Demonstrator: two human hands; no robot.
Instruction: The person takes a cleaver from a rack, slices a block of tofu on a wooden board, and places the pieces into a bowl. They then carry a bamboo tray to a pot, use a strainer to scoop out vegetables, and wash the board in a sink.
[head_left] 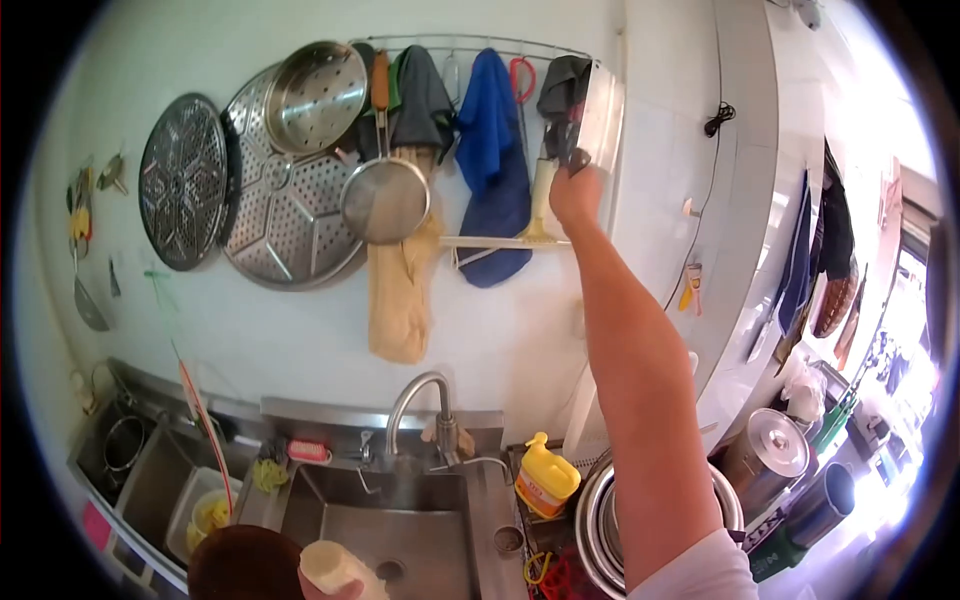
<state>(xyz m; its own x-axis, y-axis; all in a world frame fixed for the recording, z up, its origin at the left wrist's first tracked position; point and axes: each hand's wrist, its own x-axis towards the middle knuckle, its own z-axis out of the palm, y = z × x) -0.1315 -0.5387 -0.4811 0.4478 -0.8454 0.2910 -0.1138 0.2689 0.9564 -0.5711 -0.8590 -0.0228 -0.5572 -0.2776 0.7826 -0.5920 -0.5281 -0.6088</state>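
My right arm stretches up to the wall rack, and my right hand point(577, 195) is closed round the dark handle of a cleaver point(600, 115). Its broad blade stands upright at the rack's right end, beside a dark cloth point(563, 88) and a pale-handled brush or scraper point(542, 200). Low at the bottom edge, my left hand point(314, 588) grips a pale, cream-coloured peeled piece point(333, 567) with a flat end, over the front of the steel sink point(320, 515). Most of that hand is cut off by the frame. A brown rounded thing point(243, 565) is right beside it.
A strainer point(385, 200), perforated steamer plates point(285, 220) and a blue cloth point(490, 130) hang on the wall. The faucet point(418, 385) arches over the sink. Right of it stand a yellow jug point(546, 480), nested steel basins point(594, 530) and a lidded pot point(775, 445).
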